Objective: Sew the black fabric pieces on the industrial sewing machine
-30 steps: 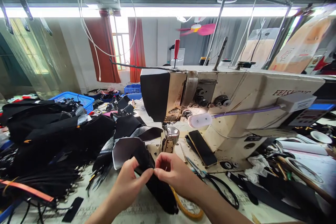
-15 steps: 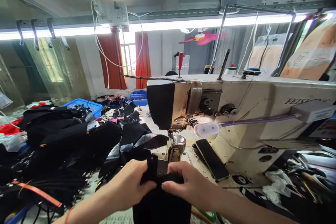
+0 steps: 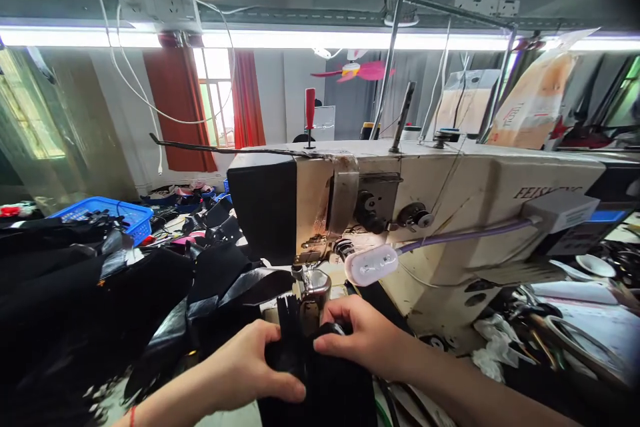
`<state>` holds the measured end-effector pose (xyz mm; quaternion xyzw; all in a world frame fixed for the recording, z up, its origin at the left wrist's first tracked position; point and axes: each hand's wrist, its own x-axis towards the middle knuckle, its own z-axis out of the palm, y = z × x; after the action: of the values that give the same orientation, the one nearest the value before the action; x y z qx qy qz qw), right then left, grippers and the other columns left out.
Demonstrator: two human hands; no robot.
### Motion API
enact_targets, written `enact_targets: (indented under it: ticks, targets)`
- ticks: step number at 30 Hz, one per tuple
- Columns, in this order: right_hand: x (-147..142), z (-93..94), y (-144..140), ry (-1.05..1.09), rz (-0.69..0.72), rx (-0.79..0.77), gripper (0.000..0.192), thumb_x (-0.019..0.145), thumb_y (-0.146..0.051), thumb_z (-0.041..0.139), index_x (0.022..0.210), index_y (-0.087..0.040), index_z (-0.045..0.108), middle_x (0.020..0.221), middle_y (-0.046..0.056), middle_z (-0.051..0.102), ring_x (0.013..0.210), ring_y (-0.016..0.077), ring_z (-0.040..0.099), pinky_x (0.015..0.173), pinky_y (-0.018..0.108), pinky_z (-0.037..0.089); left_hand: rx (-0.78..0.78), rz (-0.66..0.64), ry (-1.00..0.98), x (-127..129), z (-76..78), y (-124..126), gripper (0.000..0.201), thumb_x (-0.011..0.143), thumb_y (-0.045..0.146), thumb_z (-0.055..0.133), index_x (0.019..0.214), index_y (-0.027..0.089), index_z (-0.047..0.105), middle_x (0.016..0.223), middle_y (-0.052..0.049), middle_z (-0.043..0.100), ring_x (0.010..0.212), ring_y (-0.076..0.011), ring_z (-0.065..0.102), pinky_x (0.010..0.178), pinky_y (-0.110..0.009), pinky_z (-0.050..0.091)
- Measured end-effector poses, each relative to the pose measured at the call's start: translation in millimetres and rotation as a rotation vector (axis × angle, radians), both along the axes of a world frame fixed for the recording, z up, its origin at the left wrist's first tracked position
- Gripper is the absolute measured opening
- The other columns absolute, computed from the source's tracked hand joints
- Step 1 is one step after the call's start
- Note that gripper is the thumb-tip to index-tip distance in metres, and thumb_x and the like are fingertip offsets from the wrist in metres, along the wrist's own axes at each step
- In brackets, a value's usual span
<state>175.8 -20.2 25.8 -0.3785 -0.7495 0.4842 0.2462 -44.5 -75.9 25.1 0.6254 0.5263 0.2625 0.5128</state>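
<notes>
Just in front of the sewing machine (image 3: 460, 187), a piece of black fabric (image 3: 333, 390) hangs between my two hands. A narrow black strip (image 3: 290, 320) stands up from its upper left part. My left hand (image 3: 250, 363) grips the left side, with the thumb stretched over the front and most fingers hidden behind the cloth. My right hand (image 3: 365, 340) pinches the upper right edge between thumb and bent fingers. Beyond the hands is the machine's metal sewing post (image 3: 315, 283), close to the fabric's upper edge; whether they touch is unclear.
Piles of black fabric pieces (image 3: 145, 287) lie to the left, with a blue basket (image 3: 140, 220) behind. A lit white lamp (image 3: 373, 265) hangs low beside the needle area. Crumpled white plastic (image 3: 490, 347) and assorted tools lie at the right. A red-handled screwdriver (image 3: 310, 110) stands on the machine.
The view has turned rightward and closer to the machine. My left thumb has moved down across the fabric, away from the right thumb. My right hand keeps its pinch.
</notes>
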Motion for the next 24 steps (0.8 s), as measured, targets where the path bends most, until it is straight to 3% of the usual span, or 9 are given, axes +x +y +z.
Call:
enact_targets:
  ticks: [4, 8, 10, 12, 14, 17, 19, 21, 24]
  targets:
    - [-5, -1.6, 11, 0.028, -0.018, -0.081, 0.04, 0.067, -0.049, 0.072, 0.064, -0.018, 0.046, 0.06, -0.005, 0.04, 0.06, 0.0103, 0.034, 0.055, 0.024, 0.025, 0.107, -0.013, 0.207, 7, 0.6, 14, 0.028, 0.058, 0.015, 0.073, 0.086, 0.02, 0.075, 0.078, 0.004, 0.073, 0.071, -0.018, 0.062, 0.06, -0.023, 0.044]
    - [-3, 5.0, 17, 0.092, -0.054, -0.157, 0.044, 0.07, -0.056, 0.071, 0.07, -0.019, 0.047, 0.063, -0.003, 0.048, 0.06, 0.0115, 0.045, 0.056, 0.023, 0.037, 0.154, -0.071, 0.104, 8, 10.6, 25, 0.025, 0.065, 0.023, 0.074, 0.09, 0.019, 0.076, 0.088, 0.002, 0.075, 0.085, -0.0205, 0.064, 0.074, -0.025, 0.047]
    - [3, 8.0, 12, 0.015, -0.069, 0.026, 0.039, 0.079, -0.055, 0.066, 0.082, -0.017, 0.058, 0.074, 0.002, 0.058, 0.071, 0.0165, 0.057, 0.066, 0.027, 0.048, 0.073, -0.027, -0.02, 8, 8.7, 27, 0.023, 0.068, 0.03, 0.073, 0.086, 0.016, 0.076, 0.086, 0.0, 0.075, 0.084, -0.0213, 0.065, 0.075, -0.027, 0.048]
    - [10, 7.8, 5, -0.107, 0.023, 0.416, 0.04, 0.085, -0.047, 0.065, 0.113, -0.018, 0.064, 0.106, 0.01, 0.066, 0.099, 0.0253, 0.064, 0.084, 0.037, 0.053, -0.105, 0.105, -0.128, 9, 2.7, 28, 0.03, 0.064, 0.036, 0.076, 0.085, 0.015, 0.075, 0.081, -0.002, 0.075, 0.078, -0.0219, 0.066, 0.071, -0.029, 0.048]
    - [16, 4.8, -3, -0.201, 0.198, 0.797, 0.051, 0.088, -0.036, 0.069, 0.136, -0.033, 0.054, 0.137, 0.009, 0.056, 0.129, 0.033, 0.051, 0.102, 0.049, 0.047, -0.219, 0.202, -0.201, 9, -2.6, 28, 0.037, 0.057, 0.036, 0.08, 0.086, 0.014, 0.075, 0.078, -0.003, 0.075, 0.075, -0.0213, 0.066, 0.069, -0.029, 0.047]
    - [19, 3.4, -11, -0.263, 0.467, 1.108, 0.042, 0.095, -0.03, 0.063, 0.135, -0.039, 0.053, 0.133, -0.001, 0.063, 0.138, 0.0335, 0.043, 0.11, 0.062, 0.036, -0.247, 0.11, -0.292, 10, -1.3, 28, 0.031, 0.057, 0.032, 0.081, 0.081, 0.013, 0.075, 0.076, -0.004, 0.075, 0.07, -0.0166, 0.064, 0.066, -0.025, 0.045]
    - [20, 9.0, -14, -0.333, 0.502, 1.162, 0.036, 0.099, -0.029, 0.056, 0.135, -0.032, 0.054, 0.133, 0.0, 0.064, 0.137, 0.0324, 0.045, 0.111, 0.062, 0.035, -0.312, 0.065, -0.358, 12, 3.8, 28, 0.028, 0.06, 0.03, 0.08, 0.083, 0.014, 0.076, 0.077, -0.004, 0.076, 0.067, -0.0142, 0.063, 0.065, -0.023, 0.045]
    - [20, 18.4, -14, -0.367, 0.441, 1.144, 0.031, 0.101, -0.022, 0.051, 0.131, -0.027, 0.057, 0.137, 0.003, 0.06, 0.137, 0.0326, 0.045, 0.112, 0.059, 0.037, -0.414, 0.117, -0.399, 14, 7.0, 31, 0.029, 0.058, 0.027, 0.081, 0.085, 0.016, 0.075, 0.076, -0.002, 0.076, 0.067, -0.0135, 0.065, 0.065, -0.022, 0.047]
    - [20, 29.8, -5, -0.237, 0.437, 0.902, 0.025, 0.095, -0.014, 0.056, 0.119, -0.019, 0.062, 0.123, 0.005, 0.067, 0.123, 0.0241, 0.057, 0.11, 0.04, 0.043, -0.498, 0.188, -0.38, 13, 3.8, 39, 0.023, 0.056, 0.027, 0.08, 0.076, 0.017, 0.071, 0.067, 0.0, 0.073, 0.061, -0.0118, 0.063, 0.06, -0.02, 0.048]
